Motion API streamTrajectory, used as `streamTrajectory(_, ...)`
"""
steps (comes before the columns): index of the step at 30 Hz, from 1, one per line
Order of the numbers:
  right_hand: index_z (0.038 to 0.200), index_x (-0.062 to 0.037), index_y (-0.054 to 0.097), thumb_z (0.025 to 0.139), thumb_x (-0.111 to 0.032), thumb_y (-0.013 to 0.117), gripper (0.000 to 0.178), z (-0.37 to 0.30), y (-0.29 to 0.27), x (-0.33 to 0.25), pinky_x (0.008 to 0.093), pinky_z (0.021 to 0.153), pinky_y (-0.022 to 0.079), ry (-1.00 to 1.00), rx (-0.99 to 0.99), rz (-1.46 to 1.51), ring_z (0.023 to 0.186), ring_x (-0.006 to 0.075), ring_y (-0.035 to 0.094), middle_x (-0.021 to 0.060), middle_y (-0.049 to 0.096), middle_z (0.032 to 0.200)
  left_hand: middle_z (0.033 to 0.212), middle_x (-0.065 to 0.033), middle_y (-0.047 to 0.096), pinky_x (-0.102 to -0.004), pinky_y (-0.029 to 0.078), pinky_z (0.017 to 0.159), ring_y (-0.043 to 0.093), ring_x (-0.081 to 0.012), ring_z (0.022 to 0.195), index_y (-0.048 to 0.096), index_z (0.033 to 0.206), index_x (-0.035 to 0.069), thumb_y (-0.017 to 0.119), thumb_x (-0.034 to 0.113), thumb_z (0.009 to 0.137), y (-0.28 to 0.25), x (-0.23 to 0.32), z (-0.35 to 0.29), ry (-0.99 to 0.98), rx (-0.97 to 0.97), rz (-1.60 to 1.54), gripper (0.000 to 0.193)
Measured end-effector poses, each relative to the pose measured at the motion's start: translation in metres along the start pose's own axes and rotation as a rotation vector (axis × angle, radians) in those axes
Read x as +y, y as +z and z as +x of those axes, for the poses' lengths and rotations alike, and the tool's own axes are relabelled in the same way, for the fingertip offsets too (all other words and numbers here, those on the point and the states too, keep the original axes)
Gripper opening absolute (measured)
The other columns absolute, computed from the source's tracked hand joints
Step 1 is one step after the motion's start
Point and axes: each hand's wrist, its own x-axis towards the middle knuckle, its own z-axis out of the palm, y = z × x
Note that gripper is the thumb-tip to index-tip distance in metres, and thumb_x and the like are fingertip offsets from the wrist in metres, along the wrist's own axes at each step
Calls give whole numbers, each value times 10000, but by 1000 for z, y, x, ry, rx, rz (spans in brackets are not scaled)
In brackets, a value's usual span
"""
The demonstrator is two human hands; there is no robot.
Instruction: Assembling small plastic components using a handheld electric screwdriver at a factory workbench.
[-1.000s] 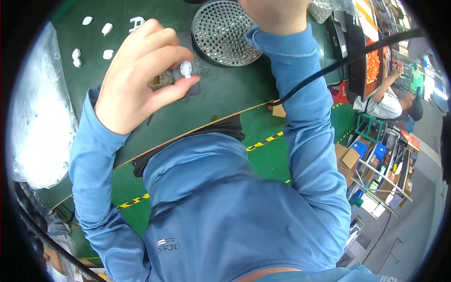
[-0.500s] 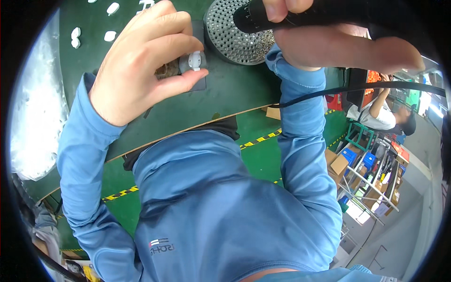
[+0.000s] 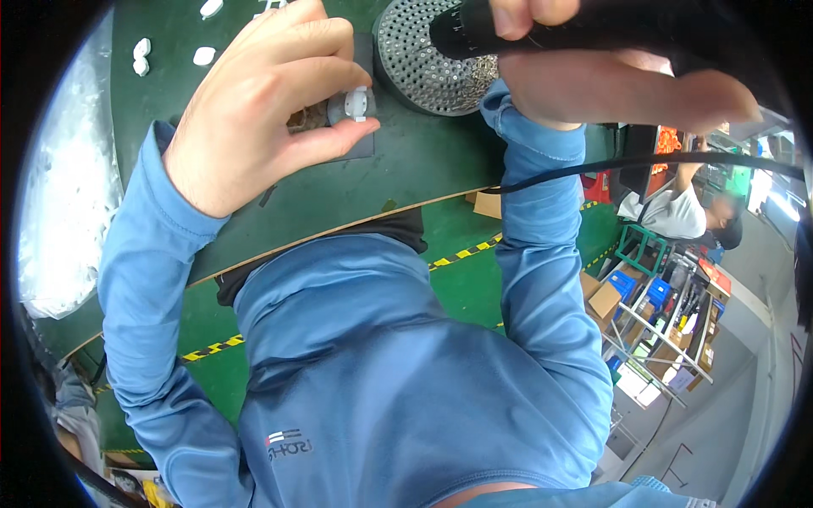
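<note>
My left hand (image 3: pixel 246 110) is closed, its thumb and forefinger pinching a small white plastic part (image 3: pixel 356 105) over a brownish block (image 3: pixel 312 116). The block is partly hidden by my fingers and rests by a dark flat plate (image 3: pixel 362 144) on the green bench. My right hand (image 3: pixel 593 89) is wrapped round a black electric screwdriver (image 3: pixel 635 30), held up high and lying sideways; its tip points left, above a round perforated metal tray (image 3: pixel 402 51). Small screws (image 3: pixel 478 80) sit in the tray's holes and heap at its right side.
Several white plastic pieces (image 3: pixel 204 56) lie on the green bench (image 3: pixel 406 161) at far left. A clear plastic bag (image 3: pixel 68 203) covers the left edge. A black cable (image 3: pixel 644 161) crosses my right forearm. Another person (image 3: pixel 677 212) and a loaded shelf (image 3: pixel 669 313) are at right.
The view has shifted slightly. Both hands keep their grips, and the white part stays between my left thumb and forefinger. The screwdriver is nearly where it was.
</note>
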Motion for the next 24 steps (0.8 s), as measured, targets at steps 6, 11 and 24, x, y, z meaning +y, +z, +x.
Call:
streamTrajectory(6, 1214, -42, 556, 784, -948, 321, 1030, 7, -16, -27, 249, 479, 364, -11, -259, -231, 462, 146, 445, 29, 544, 662, 857, -94, 529, -383, 396, 700, 482, -280, 786, 670, 933, -28, 825, 55, 621, 4, 1, 4, 24, 19, -28, 358)
streamTrajectory(11, 1230, -39, 551, 794, -920, 357, 1003, -6, 13, -23, 259, 509, 364, 33, -334, -211, 487, 146, 458, 30, 553, 692, 847, -91, 512, -388, 381, 703, 468, -283, 781, 656, 924, -26, 819, 60, 626, 2, 1, -1, -5, -24, -10, 351)
streamTrajectory(24, 1272, -29, 539, 820, -849, 448, 940, -3, 21, -25, 285, 587, 364, 122, -464, -181, 554, 145, 491, 31, 575, 769, 875, -90, 525, -389, 395, 742, 489, -285, 832, 649, 911, -2, 808, 111, 685, 16, -8, 2, 139, 119, -67, 299)
